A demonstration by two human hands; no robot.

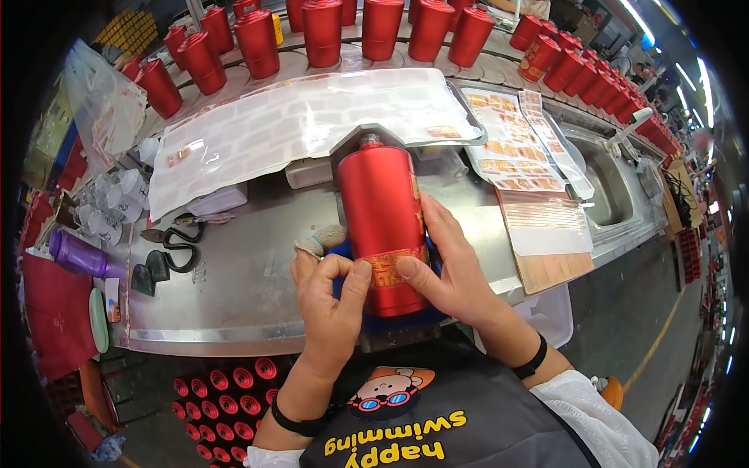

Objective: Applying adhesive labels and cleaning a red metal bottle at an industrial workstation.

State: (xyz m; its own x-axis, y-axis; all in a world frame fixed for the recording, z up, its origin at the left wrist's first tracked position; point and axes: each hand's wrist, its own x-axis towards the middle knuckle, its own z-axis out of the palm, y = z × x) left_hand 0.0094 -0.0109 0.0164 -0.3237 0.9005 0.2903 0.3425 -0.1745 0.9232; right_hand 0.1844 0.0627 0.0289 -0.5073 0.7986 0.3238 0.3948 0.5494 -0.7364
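A satin-red, tapered can is gripped along its right side by the right hand, its patterned gold band pressed under the thumb. Near the band's left edge, the left hand is curled narrowly above a smooth steel bench; whether anything is pinched cannot be told.

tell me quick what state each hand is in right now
Left hand: fingers curled, thumb tip by the gold band; any grip can't be told.
Right hand: open against the red canister, thumb on the band.
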